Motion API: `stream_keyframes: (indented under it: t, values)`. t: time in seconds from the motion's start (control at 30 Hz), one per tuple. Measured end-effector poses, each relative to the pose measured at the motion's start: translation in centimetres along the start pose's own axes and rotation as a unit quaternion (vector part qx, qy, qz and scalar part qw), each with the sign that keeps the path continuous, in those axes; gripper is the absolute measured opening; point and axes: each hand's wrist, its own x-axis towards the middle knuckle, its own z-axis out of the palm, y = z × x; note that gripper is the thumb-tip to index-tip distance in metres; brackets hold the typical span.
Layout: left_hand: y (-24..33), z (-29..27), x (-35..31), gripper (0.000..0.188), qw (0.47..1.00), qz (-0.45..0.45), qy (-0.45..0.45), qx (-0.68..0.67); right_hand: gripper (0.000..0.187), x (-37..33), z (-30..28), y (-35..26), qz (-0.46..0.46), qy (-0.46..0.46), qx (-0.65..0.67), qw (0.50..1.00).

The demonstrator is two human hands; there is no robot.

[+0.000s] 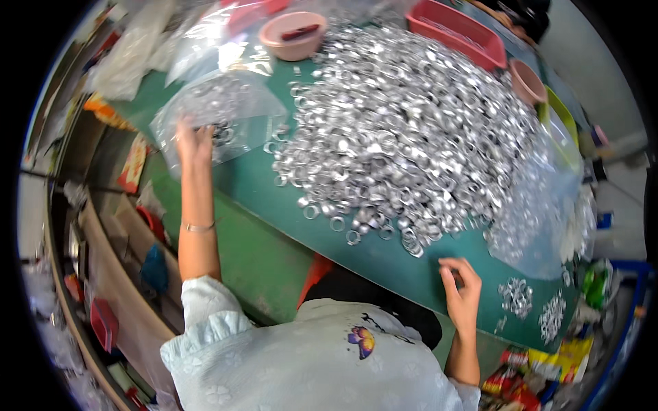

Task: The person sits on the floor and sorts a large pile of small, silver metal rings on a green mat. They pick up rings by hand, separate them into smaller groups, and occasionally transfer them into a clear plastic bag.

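Observation:
My left hand (195, 142) reaches to a clear plastic bag (257, 103) at the far left of the green table. Its fingers look apart, though slightly blurred, and touch the bag next to a few silver metal rings (223, 133). More rings show through the plastic. My right hand (462, 284) is at the near table edge, fingers curled toward the thumb; whether anything is inside them is hidden. Beyond it spreads a big heap of silver metal rings (404, 130), with a few loose ones along its near side.
Two small ring piles (515, 298) lie at the right corner, near a bluish plastic bag (538, 212). A pink bowl (293, 48) and a red basket (456, 34) stand at the back. Shelves (103, 253) line the left; colourful packets (565, 359) sit at lower right.

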Motion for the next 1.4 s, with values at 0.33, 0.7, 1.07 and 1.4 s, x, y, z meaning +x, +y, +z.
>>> stream_keyframes:
  t: [0.33, 0.7, 1.07, 1.4]
  values:
    - [-6.6, 0.8, -24.0, 0.043, 0.864, 0.182, -0.336, 0.328, 0.051, 7.8, 2.3, -1.4, -0.246, 0.026, -0.292, 0.924]
    - [-11.5, 1.0, -31.7, 0.056, 0.624, 0.263, -0.482, 0.556, 0.035, 3.2, 1.2, 2.0, -0.235, -0.044, -0.341, 0.909]
    - [-14.1, 1.8, -35.5, 0.048, 0.62, 0.214, -0.597, 0.463, 0.031, 0.0, -2.5, 4.5, -0.11, 0.075, -0.291, 0.948]
    - [-13.3, 1.3, -34.4, 0.031, 0.694, 0.299, -0.557, 0.344, 0.043, 4.4, 0.4, 1.5, -0.274, -0.008, -0.325, 0.905]
